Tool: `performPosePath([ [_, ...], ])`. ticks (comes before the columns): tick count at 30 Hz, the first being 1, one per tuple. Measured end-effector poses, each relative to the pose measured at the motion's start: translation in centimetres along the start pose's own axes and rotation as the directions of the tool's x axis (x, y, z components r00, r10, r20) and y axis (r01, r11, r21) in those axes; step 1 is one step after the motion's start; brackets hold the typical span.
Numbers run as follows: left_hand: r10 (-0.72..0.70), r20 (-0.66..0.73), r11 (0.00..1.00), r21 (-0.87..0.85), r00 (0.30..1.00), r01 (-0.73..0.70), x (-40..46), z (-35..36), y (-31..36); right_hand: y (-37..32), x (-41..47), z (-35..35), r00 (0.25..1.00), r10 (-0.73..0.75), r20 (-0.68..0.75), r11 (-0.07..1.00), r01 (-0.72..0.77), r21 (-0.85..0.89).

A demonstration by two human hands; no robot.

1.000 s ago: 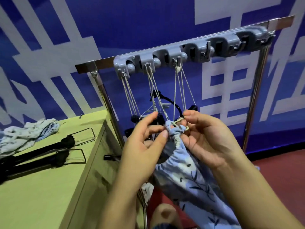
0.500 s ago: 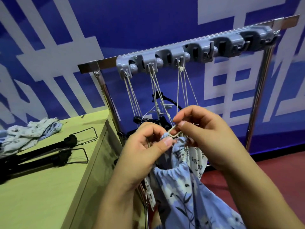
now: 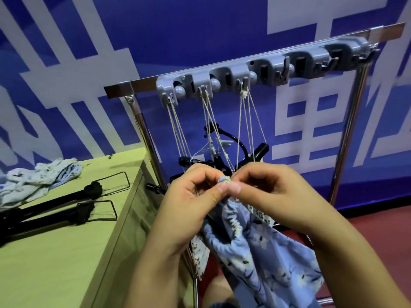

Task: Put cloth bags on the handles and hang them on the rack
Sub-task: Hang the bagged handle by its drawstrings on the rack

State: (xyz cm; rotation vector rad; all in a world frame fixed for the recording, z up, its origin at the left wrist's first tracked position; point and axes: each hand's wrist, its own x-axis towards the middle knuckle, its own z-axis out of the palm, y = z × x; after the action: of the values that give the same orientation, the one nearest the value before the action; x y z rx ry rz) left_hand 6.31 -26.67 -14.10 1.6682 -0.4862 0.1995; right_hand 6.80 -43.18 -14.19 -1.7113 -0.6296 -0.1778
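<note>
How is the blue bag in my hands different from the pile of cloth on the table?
The blue floral bag hangs gathered at its neck, pinched by the left hand and right hand; the cloth pile lies crumpled and untouched on the table. The bag is deeper blue, the pile paler. Both are printed fabric.

You see a polished chrome metal rack frame (image 3: 347,138) carrying a matt grey plastic hook strip (image 3: 244,74). Thin beige twisted cords (image 3: 244,130) look rough. The soft blue floral cloth bag (image 3: 266,252) is matt, and the pale wooden table (image 3: 55,252) looks smooth.
</note>
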Motion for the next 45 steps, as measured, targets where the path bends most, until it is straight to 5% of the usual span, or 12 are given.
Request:
performPosePath([
  [7,-0.039,0.0,0.992,0.123,0.999,0.039,0.3,0.0,-0.1,0.0,0.3,-1.3,1.0,0.014,0.02,0.999,-0.015,0.042],
  [10,-0.079,0.022,0.989,0.129,0.997,0.075,0.2,0.1,-0.1,0.5,0.4,-1.5,0.996,0.071,0.061,0.953,-0.086,0.29],
  [17,-0.101,-0.098,0.994,-0.054,0.99,0.096,-0.2,-2.8,0.7,2.7,0.9,-3.8,0.945,0.246,0.217,0.288,-0.285,0.914],
  [20,0.024,-0.095,0.994,-0.106,0.995,-0.034,-0.9,-4.5,0.8,4.0,0.9,-5.5,0.955,0.239,0.176,0.202,-0.226,0.953],
  [23,0.151,-0.181,0.988,0.012,0.972,-0.152,-1.2,-4.1,1.0,4.4,0.7,-7.1,0.91,0.405,-0.091,0.327,-0.051,0.944],
  [26,0.221,-0.424,0.975,0.114,0.878,-0.191,-1.1,-3.4,0.9,4.2,1.2,-6.7,0.936,0.329,-0.127,0.015,0.13,0.991],
  [27,0.232,-0.501,0.973,0.112,0.834,-0.203,-1.0,-3.5,0.8,3.9,1.1,-6.7,0.933,0.302,-0.196,0.02,0.199,0.98],
  [30,0.188,-0.62,0.978,0.043,0.762,-0.206,-0.7,-4.0,0.2,4.5,1.6,-6.3,0.848,0.28,-0.449,0.458,0.293,0.839],
  [34,0.158,-0.623,0.983,0.031,0.766,-0.178,-0.6,-4.5,0.2,7.5,1.7,-6.2,0.577,0.017,-0.817,0.966,0.201,0.162],
  [39,0.122,-0.471,0.987,-0.037,0.874,-0.157,-0.2,-4.8,0.2,8.2,2.7,-6.6,0.454,-0.013,-0.891,0.997,-0.063,-0.047],
  [42,0.011,-0.342,0.987,-0.149,0.94,-0.065,0.3,-5.5,-0.1,7.4,3.5,-6.4,0.601,0.1,-0.793,0.993,-0.109,0.043],
  [45,-0.032,-0.312,0.981,-0.192,0.95,-0.03,0.8,-6.3,-0.3,6.7,4.1,-6.9,0.754,0.295,-0.587,0.895,-0.002,0.447],
])
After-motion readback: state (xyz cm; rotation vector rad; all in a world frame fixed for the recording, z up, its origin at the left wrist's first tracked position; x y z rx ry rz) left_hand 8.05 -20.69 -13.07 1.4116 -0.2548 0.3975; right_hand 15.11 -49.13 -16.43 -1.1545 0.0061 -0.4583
